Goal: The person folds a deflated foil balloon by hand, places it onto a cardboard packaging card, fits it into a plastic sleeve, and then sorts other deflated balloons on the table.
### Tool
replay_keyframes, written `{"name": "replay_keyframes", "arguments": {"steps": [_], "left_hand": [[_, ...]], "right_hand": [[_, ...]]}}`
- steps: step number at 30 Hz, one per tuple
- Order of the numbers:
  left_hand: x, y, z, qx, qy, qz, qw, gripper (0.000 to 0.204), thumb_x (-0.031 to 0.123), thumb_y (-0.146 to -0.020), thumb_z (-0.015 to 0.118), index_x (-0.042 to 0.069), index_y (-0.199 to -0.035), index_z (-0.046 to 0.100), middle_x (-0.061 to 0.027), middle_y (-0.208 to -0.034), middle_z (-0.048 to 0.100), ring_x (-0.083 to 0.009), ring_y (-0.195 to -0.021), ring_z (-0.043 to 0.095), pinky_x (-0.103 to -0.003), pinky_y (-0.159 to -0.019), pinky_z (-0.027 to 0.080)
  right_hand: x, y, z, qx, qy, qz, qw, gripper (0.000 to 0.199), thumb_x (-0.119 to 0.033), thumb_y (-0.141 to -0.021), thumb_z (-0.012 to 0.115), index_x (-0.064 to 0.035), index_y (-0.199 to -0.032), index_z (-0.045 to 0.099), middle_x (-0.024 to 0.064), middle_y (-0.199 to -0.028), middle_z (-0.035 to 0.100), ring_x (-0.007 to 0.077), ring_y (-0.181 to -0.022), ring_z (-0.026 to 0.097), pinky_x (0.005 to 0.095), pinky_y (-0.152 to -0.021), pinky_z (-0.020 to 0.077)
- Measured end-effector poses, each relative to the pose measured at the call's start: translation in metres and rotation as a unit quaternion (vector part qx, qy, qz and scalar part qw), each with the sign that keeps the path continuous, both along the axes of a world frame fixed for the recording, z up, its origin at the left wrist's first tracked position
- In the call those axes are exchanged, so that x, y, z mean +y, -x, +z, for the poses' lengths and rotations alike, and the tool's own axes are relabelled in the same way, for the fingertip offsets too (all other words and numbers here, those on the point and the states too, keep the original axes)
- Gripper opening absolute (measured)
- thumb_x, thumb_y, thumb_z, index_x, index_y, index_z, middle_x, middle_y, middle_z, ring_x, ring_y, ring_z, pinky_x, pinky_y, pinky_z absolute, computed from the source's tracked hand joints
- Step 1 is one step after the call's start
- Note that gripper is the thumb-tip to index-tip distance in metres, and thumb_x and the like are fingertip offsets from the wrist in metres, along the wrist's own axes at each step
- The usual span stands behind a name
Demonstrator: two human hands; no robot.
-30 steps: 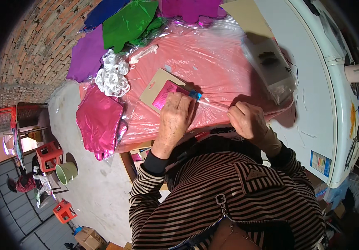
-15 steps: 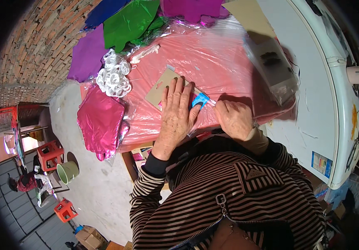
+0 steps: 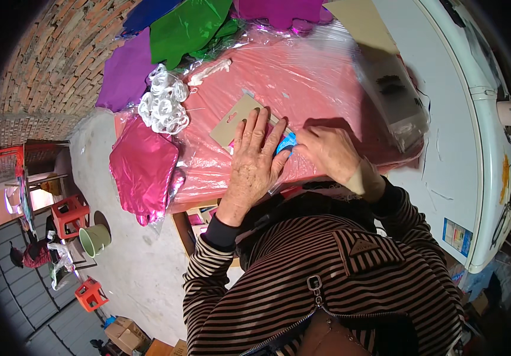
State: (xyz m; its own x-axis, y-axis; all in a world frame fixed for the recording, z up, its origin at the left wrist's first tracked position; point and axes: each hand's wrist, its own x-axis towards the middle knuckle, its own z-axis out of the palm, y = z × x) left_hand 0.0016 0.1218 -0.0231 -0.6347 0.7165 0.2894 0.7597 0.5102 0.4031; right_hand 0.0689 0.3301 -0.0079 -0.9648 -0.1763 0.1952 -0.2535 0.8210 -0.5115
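Note:
My left hand (image 3: 252, 163) lies flat with fingers a little apart, pressing on a tan hang card (image 3: 229, 127) with a slot at its top. Beside my left thumb a blue piece (image 3: 287, 144) shows at the card's right end, with a bit of pink under the fingers. The curled fingers of my right hand (image 3: 331, 155) meet this blue end; what they pinch is hidden. Under both hands is a tabletop wrapped in pink and clear film (image 3: 320, 83). White ribbon coils (image 3: 164, 104) and a shiny pink foil balloon (image 3: 142, 169) lie to the left.
Green (image 3: 189, 29), purple (image 3: 123, 74) and magenta foil pieces (image 3: 279, 15) line the far edge. A white bundle (image 3: 211, 71) lies near the coils. At right are a clear bag (image 3: 395, 92) and a white appliance (image 3: 445, 178). A green bucket (image 3: 95, 240) stands on the floor.
My right hand has moved slightly left and away from me, up to the blue end; the pale strip that showed between them is now covered. The left hand stays on the card.

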Motion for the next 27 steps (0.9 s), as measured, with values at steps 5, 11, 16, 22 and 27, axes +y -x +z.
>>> {"name": "replay_keyframes", "arguments": {"steps": [5,11,16,22,27], "left_hand": [[-0.001,-0.001,0.004,0.014,0.018,-0.016,1.0,0.059,0.042,-0.099,0.066,0.019,-0.151,0.056,-0.0181,-0.163,0.041,-0.0434,-0.15,0.036,-0.059,-0.121,0.029],[-0.001,0.002,0.004,0.008,0.006,-0.029,1.0,0.06,0.042,-0.095,0.07,0.019,-0.15,0.058,-0.017,-0.162,0.043,-0.0437,-0.15,0.037,-0.059,-0.122,0.029],[-0.004,0.004,0.001,0.016,-0.002,-0.036,0.999,0.063,0.041,-0.093,0.072,0.019,-0.15,0.058,-0.0175,-0.16,0.044,-0.0442,-0.149,0.038,-0.06,-0.121,0.03],[-0.006,0.003,0.006,-0.002,-0.004,-0.04,0.999,0.061,0.04,-0.093,0.073,0.018,-0.149,0.059,-0.0165,-0.161,0.045,-0.043,-0.149,0.038,-0.059,-0.122,0.029],[-0.006,0.004,0.007,-0.012,-0.006,-0.049,0.999,0.062,0.039,-0.093,0.073,0.017,-0.149,0.059,-0.0153,-0.161,0.045,-0.0426,-0.15,0.038,-0.058,-0.123,0.029]], "right_hand": [[0.001,0.008,-0.005,-0.056,0.08,-0.02,0.995,0.021,-0.025,-0.093,0.073,-0.0062,-0.099,0.065,0.0135,-0.094,0.066,0.0388,-0.086,0.067,0.0455,-0.067,0.053],[0.014,-0.008,-0.003,0.066,0.095,-0.005,0.993,0.015,-0.013,-0.088,0.075,-0.0035,-0.097,0.069,0.0115,-0.089,0.063,0.0335,-0.081,0.064,0.0423,-0.068,0.0518],[0.031,-0.035,-0.001,0.092,0.038,0.076,0.992,0.017,-0.008,-0.082,0.077,-0.0023,-0.097,0.071,0.0087,-0.09,0.062,0.0306,-0.081,0.06,0.0392,-0.07,0.0513],[0.022,-0.038,0.002,0.028,0.134,0.018,0.99,0.016,-0.005,-0.079,0.076,-0.0014,-0.094,0.07,0.0085,-0.091,0.062,0.0292,-0.082,0.059,0.0392,-0.073,0.0508],[0.024,-0.035,-0.006,0.119,0.071,0.082,0.987,0.013,-0.004,-0.08,0.073,-0.0032,-0.092,0.067,0.0085,-0.091,0.059,0.0296,-0.081,0.058,0.0405,-0.07,0.0494]]}}
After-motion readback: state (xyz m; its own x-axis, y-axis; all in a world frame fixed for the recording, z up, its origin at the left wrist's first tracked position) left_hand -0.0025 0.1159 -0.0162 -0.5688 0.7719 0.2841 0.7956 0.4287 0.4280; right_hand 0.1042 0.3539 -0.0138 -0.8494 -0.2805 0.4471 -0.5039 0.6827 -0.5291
